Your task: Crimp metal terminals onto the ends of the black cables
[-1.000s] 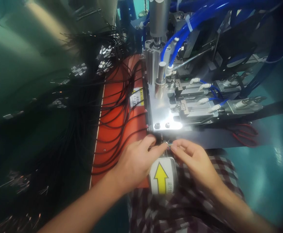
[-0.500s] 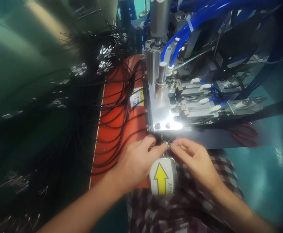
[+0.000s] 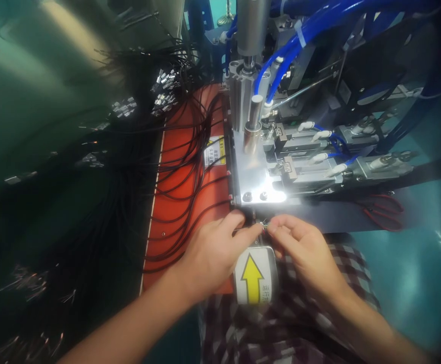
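My left hand [image 3: 216, 250] lies over the front edge of the red panel [image 3: 190, 212], thumb and index finger closed in a pinch. Its thumb meets thin, shiny wire ends [image 3: 264, 225] just below the bright metal plate [image 3: 260, 172] of the machine. From the other side my right hand [image 3: 307, 245] pinches the same fine wires with thumb and index finger. How far the wires run under the fingers is hidden. A white sign with a yellow arrow [image 3: 252, 278] sits just below both hands.
Several black cables [image 3: 182, 177] cross the red panel into the machine's edge. Bundles of cables with shiny metal ends [image 3: 165, 91] lie at left. Blue air hoses [image 3: 281, 65] and small cylinders [image 3: 299, 174] fill the right side. Red-handled scissors [image 3: 389, 212] rest farther right.
The view has shifted very slightly. Both hands stay at the wire ends, with the right fingertips moved only a little.
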Tool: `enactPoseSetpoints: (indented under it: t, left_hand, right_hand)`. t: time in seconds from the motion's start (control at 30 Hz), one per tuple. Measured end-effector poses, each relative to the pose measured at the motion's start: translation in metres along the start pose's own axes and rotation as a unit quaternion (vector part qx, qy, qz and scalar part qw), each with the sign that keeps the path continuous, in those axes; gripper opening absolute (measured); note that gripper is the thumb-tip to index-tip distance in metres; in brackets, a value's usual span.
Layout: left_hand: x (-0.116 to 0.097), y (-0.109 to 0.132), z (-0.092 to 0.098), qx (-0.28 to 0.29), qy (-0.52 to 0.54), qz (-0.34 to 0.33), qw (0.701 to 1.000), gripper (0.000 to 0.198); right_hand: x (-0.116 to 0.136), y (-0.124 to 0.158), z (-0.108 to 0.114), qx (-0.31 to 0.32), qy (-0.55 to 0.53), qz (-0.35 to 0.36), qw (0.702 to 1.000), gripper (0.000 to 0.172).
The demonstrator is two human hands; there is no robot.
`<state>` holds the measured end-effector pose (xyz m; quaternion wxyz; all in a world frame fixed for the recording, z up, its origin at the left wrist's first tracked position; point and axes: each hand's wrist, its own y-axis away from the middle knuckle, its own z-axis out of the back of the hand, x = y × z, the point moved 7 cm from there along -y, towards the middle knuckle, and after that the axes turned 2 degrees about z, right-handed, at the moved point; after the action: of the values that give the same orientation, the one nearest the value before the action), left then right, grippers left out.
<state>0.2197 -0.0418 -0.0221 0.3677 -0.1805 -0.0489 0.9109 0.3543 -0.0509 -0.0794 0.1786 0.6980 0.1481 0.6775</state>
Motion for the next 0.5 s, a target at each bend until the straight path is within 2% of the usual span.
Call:
enactPoseSetpoints:
  t: [0.5]
  left_hand:
    - [0.0018, -0.0005, -0.0003, 0.0, 0.008, 0.004, 1.0, 0.034]
  right_hand:
    - [-0.0045, -0.0027, -0.003, 0.023, -0.018, -0.01, 1.0, 0.023]
